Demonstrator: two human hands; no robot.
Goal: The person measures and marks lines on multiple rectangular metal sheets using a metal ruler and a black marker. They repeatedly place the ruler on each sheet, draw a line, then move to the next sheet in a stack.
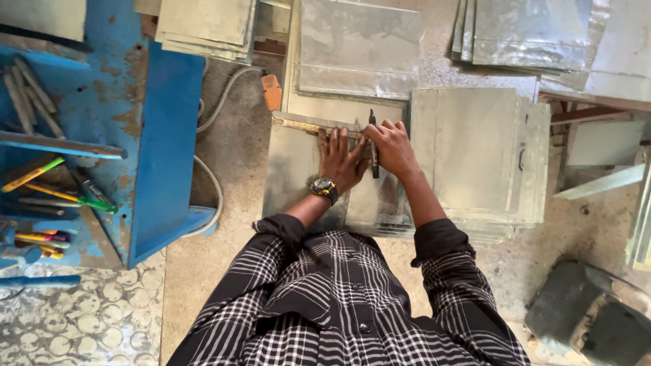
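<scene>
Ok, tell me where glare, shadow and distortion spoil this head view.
Head view: glare washes the upper metal sheets; the left hand and right hand stay sharp on the ruler; the edges bow outward from wide-angle distortion; the dark object at lower right lies in shadow.

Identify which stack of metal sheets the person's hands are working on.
The stack nearest the person: both hands rest on its top sheet, the left hand pressing a ruler, the right hand holding a dark marking tool. The other stacks lie untouched.

Bare concrete floor (230,142) is left open left of the grey sheet-metal stack (475,156), though it's hemmed in by the blue metal workbench (163,135) and crossed by a white cable (215,183).
</scene>
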